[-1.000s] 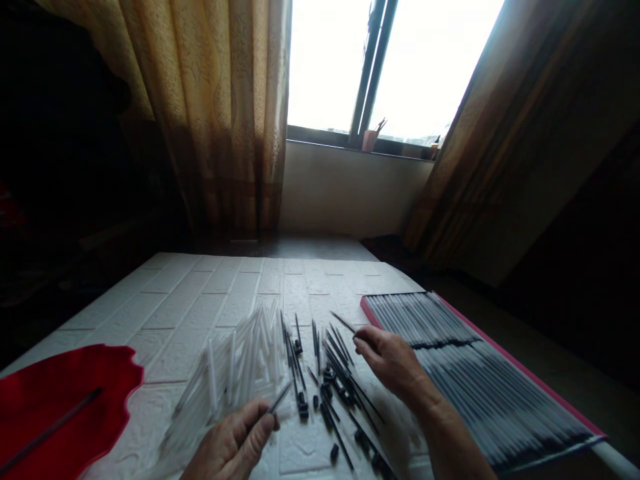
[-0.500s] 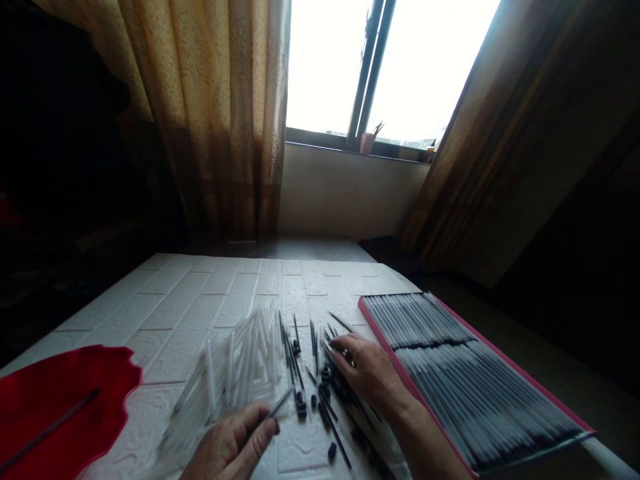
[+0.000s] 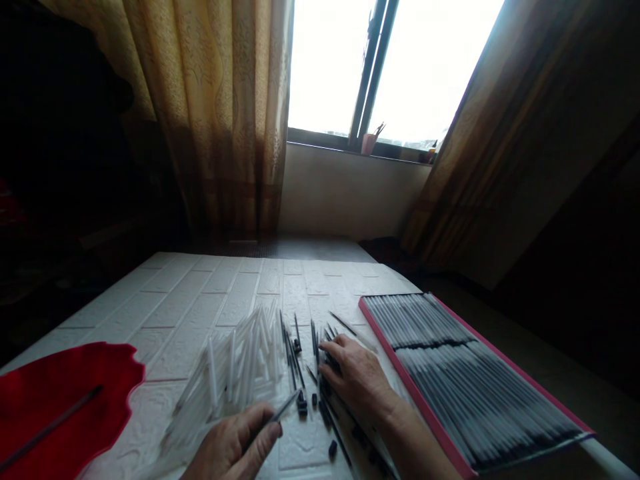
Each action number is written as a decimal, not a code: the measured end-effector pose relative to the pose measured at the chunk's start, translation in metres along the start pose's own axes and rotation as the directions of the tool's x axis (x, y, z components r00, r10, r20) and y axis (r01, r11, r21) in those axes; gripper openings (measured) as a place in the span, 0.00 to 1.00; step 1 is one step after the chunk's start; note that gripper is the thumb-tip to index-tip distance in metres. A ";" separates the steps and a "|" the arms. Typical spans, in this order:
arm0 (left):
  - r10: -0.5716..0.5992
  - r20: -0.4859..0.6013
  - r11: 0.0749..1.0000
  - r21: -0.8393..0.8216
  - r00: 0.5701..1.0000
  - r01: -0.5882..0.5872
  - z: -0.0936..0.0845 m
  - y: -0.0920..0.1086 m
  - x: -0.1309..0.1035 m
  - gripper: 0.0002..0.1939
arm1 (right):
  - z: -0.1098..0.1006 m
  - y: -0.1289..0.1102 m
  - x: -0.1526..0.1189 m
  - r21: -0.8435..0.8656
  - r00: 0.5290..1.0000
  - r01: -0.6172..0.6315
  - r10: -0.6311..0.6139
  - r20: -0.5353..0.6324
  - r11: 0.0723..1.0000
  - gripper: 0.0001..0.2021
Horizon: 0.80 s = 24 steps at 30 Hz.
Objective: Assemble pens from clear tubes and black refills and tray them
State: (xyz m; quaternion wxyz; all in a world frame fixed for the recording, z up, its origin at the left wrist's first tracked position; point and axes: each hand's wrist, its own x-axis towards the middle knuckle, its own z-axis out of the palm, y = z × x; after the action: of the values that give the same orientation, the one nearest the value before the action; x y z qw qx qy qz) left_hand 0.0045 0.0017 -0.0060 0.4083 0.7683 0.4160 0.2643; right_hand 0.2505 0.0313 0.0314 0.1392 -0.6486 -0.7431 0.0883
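Observation:
My left hand point(image 3: 237, 441) is closed, with the thumb and fingers pinching a slim pen point(image 3: 286, 405) whose pale tip points up and to the right. My right hand point(image 3: 357, 373) reaches over a loose pile of thin black pen refills point(image 3: 336, 433). Its thumb and forefinger are apart at the pile, and the other fingers are partly hidden. Small black caps point(image 3: 333, 449) lie scattered between the hands. More black refills point(image 3: 292, 350) lie ahead of the left hand, beside a heap of translucent white pen barrels point(image 3: 245, 357).
A pink-edged box point(image 3: 480, 380) packed with two rows of pens lies on the right. At the left is a red scalloped tray point(image 3: 113, 420) with one dark rod in it. Everything rests on a white brick-patterned table cover point(image 3: 200, 293). Curtains and a window stand behind.
My right hand has shifted a little to the left over the refills. My left hand keeps hold of the pen and has barely moved.

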 end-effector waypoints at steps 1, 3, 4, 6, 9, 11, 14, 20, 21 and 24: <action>0.003 0.006 1.000 0.001 1.000 -0.003 0.000 0.000 0.000 0.17 | 0.000 0.000 0.000 0.003 1.000 0.001 -0.001 0.001 1.000 0.14; 0.007 0.000 1.000 0.005 1.000 -0.007 -0.001 0.000 0.000 0.16 | -0.001 -0.001 0.000 0.011 1.000 0.001 -0.001 -0.001 1.000 0.13; 0.008 -0.004 1.000 0.008 1.000 -0.008 -0.001 0.000 0.000 0.16 | -0.001 -0.001 0.000 0.015 1.000 0.000 0.000 -0.003 1.000 0.13; 0.007 -0.010 1.000 0.018 1.000 -0.006 -0.001 0.000 0.000 0.17 | 0.000 -0.001 0.000 0.029 1.000 -0.006 0.006 -0.012 1.000 0.12; 0.010 0.001 0.999 0.033 1.000 -0.010 -0.001 -0.002 0.001 0.17 | 0.003 0.001 0.001 0.064 0.999 -0.010 0.012 -0.031 0.998 0.12; 0.016 -0.001 0.999 0.040 1.000 -0.016 0.000 -0.004 0.001 0.18 | 0.006 0.004 0.002 0.094 0.999 -0.010 0.015 -0.048 0.996 0.13; 0.021 -0.015 0.999 0.046 1.000 -0.021 0.001 -0.007 0.001 0.19 | 0.009 0.011 0.005 0.155 0.997 -0.002 0.014 -0.078 0.988 0.14; 0.022 -0.040 0.998 0.064 0.999 -0.019 -0.001 -0.004 -0.001 0.19 | 0.006 0.013 0.007 0.361 0.992 0.050 -0.004 -0.127 0.931 0.18; 0.022 -0.045 0.997 0.068 0.999 -0.019 -0.001 -0.004 -0.001 0.18 | 0.006 0.012 0.007 0.390 0.992 0.060 -0.010 -0.129 0.919 0.18; 0.031 -0.048 0.997 0.068 0.998 -0.027 -0.001 -0.003 0.000 0.18 | 0.004 0.009 0.006 0.568 0.993 0.093 -0.038 -0.108 0.818 0.20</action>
State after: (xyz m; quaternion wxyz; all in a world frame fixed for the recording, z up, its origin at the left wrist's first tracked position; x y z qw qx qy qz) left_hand 0.0027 0.0026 -0.0078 0.3680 0.7808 0.4234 0.2750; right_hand 0.2568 0.0382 0.0250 0.3643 -0.5544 -0.6970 0.2723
